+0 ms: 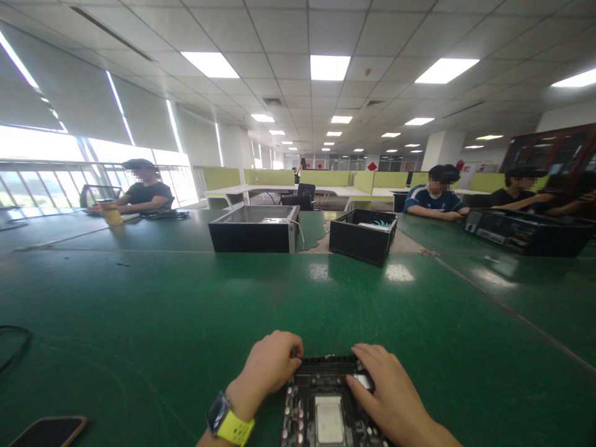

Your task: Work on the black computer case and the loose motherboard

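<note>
A black computer motherboard (326, 397) with a silver square chip in its middle lies on the green table (186, 310) at the bottom of the head view. My left hand (270, 369), with a yellow-banded watch on the wrist, is curled in a fist against the board's far left corner. My right hand (391, 394) lies on the board's right side, fingers pressed together on a part near the top edge. What the fingers hold, if anything, is hidden.
An open grey computer case (254, 230) and a black crate (363, 236) stand mid-table. Another open case (526, 233) sits at the right. A phone (46, 431) lies at the bottom left, a cable (13, 344) at the left edge. Three people sit around the far tables.
</note>
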### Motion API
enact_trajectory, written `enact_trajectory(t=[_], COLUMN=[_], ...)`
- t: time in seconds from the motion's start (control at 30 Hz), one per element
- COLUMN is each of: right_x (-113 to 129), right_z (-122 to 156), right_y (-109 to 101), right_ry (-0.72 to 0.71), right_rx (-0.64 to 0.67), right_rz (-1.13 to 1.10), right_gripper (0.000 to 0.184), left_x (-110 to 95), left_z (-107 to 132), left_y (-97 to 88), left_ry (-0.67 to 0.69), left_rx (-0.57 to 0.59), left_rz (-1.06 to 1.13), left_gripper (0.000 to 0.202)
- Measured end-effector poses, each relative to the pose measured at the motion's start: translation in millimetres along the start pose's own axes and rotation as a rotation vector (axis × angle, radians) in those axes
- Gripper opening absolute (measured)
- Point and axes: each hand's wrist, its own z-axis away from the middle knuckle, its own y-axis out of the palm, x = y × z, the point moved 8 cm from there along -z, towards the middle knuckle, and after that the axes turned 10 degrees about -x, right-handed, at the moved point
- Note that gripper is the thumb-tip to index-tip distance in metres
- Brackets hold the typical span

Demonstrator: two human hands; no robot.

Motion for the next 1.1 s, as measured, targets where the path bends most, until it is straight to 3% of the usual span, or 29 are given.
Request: enact_trajectory(t=[0.37,1.1], right_x=[-2.1,-3.8], right_z=[-1.1,-0.2], right_y=[0.1,1.6], right_ry=[0.014,0.021], right_rx=[-0.019,-0.013], right_rz=[-0.022,-0.001], right_gripper=[0.041,0.05], left_x=[3.1,4.3], left_z=[-1.3,0.2], left_y=[1.4,2.7], left_ry=[-0.023,-0.006], left_rx=[-0.016,-0.014], left_rz=[-0.001,0.02], left_gripper=[0.012,0.019])
